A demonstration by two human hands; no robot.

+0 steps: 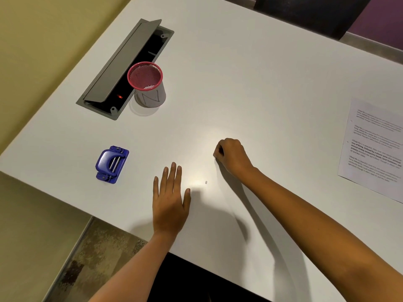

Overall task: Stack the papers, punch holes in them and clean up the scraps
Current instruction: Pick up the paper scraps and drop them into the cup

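A blue hole punch [112,164] sits on the white table [250,83] at the near left. The printed papers [374,147], with holes along their left edge, lie at the right edge of view. One tiny white paper scrap [206,182] lies on the table between my hands. My left hand [170,199] rests flat on the table, fingers apart, left of the scrap. My right hand [231,155] is further out, fingers curled shut with the fingertips pinched at the table surface; whether a scrap is between them is hidden. A pink mesh cup [147,83] holds white scraps.
An open grey cable hatch [122,68] with a raised lid is set into the table behind the pink cup. The table's near edge runs diagonally below my left wrist. A dark chair back [309,12] stands at the far side.
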